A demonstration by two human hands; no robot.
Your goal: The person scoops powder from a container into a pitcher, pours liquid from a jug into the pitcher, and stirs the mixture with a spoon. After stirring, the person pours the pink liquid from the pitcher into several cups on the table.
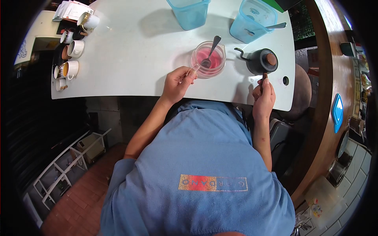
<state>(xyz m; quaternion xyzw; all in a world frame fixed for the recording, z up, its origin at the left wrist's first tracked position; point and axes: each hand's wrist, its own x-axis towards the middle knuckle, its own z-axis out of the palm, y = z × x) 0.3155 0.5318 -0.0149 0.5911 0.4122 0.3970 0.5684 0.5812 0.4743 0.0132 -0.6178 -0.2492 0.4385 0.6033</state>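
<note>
White table (130, 51) spans the top of the frame; below, at centre, a blue shirt (204, 149) bears an upside-down "GIORDANO" print (213, 183). Right of centre is a black kettle (256, 64); the right hand (264, 97), forearm nearly vertical, has its fingers closed around the handle. At upper centre, the left hand (176, 84), reaching diagonally, pinches the handle of a clear jug (217, 71) holding pink liquid (215, 58) and a spoon (212, 51).
</note>
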